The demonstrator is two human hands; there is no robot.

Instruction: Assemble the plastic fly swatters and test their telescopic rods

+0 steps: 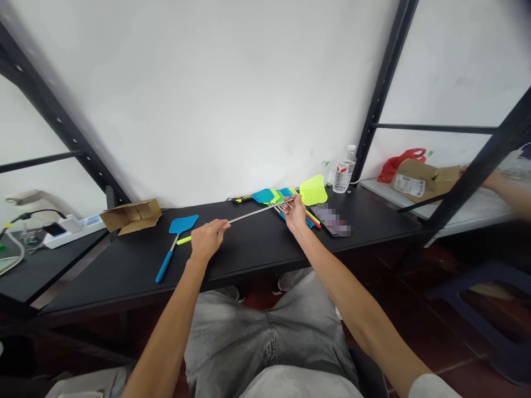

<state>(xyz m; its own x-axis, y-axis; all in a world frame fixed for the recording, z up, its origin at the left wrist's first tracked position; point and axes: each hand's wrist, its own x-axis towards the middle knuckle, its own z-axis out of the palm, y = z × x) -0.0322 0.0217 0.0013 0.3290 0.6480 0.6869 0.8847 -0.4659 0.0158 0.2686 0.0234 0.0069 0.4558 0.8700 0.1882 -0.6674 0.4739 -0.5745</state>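
Note:
A yellow fly swatter with a long metal rod (253,213) stretches between my two hands above the black table. My left hand (207,239) is closed round its handle side, and the yellow grip end (183,240) sticks out to the left. My right hand (295,213) pinches the rod close to the perforated yellow head (314,191). Beneath and behind my right hand lies a pile of fly swatters with blue (264,195), yellow and green heads. To the left of my left hand, a blue fly swatter (165,266) lies alone on the table.
An open cardboard box (133,216) stands at the table's back left, near a power strip (77,231). At the right are a phone (331,220) and a water bottle (344,170). Beyond the rack post, another person's arm (504,190) reaches to a carton (427,179).

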